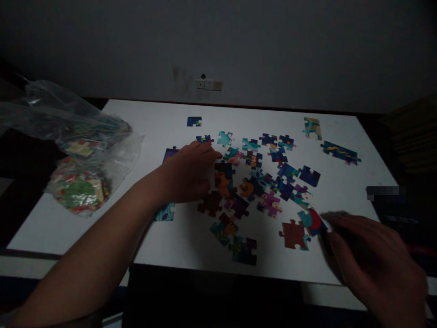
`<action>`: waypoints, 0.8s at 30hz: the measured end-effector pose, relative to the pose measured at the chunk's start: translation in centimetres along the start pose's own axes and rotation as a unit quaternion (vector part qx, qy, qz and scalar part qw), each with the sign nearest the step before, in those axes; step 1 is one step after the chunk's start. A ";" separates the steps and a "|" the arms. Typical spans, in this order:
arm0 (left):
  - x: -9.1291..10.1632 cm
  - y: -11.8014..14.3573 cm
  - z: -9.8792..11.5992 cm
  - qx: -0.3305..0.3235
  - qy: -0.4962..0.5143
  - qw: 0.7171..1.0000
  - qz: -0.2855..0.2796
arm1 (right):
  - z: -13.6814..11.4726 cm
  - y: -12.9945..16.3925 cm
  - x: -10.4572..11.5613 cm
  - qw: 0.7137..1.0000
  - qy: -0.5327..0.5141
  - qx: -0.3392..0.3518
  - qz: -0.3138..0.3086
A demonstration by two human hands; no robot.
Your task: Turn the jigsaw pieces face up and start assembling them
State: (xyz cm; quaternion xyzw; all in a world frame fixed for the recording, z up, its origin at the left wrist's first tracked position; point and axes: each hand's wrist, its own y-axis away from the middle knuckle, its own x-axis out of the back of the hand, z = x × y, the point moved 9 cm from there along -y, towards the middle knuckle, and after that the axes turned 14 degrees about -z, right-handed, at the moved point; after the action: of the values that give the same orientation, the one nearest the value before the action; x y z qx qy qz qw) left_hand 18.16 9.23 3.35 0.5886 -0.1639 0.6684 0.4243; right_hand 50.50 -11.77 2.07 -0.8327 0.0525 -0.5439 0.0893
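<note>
Several colourful jigsaw pieces [269, 177] lie scattered on a white table [160, 116]. My left hand [189, 173] rests palm down at the left side of the cluster, fingers over pieces near the middle; I cannot tell whether it grips one. My right hand [372, 259] is at the table's near right edge, blurred, fingers spread, its fingertips touching a teal and red piece [312, 222] beside a face-down brown piece [293, 234].
A clear plastic bag [80, 159] full of other puzzle pieces sits on the table's left end. Joined blue strips [339, 152] and a small assembled block [312, 127] lie at the far right. A wall socket [209, 84] is behind. The room is dim.
</note>
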 end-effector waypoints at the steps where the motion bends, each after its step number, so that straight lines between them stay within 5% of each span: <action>1: -0.1 -0.2 0.1 0.006 -0.006 1.000 -0.006 | 0.0 0.0 0.0 1.000 0.000 -0.004 0.002; 9: 0.2 -0.8 -0.8 0.046 -0.025 0.998 0.024 | 1.3 -0.3 -0.2 0.999 -0.001 -0.040 0.005; 16: 3.3 0.3 -1.8 0.095 -0.063 0.991 0.075 | 1.5 -1.1 -0.4 0.999 -0.010 -0.036 0.002; 20: 4.2 1.3 -0.6 0.100 -0.089 0.991 0.025 | 1.0 -1.2 -0.6 1.000 -0.011 -0.017 0.008; 24: 2.1 3.9 2.1 0.209 -0.143 0.967 -0.021 | 0.9 -1.3 -0.6 0.999 -0.021 -0.014 0.019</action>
State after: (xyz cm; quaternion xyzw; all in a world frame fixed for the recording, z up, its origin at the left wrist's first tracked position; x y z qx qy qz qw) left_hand 16.64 6.22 6.87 0.7571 -0.0669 0.5876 0.2777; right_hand 51.07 -10.33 1.46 -0.8439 0.0743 -0.5238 0.0890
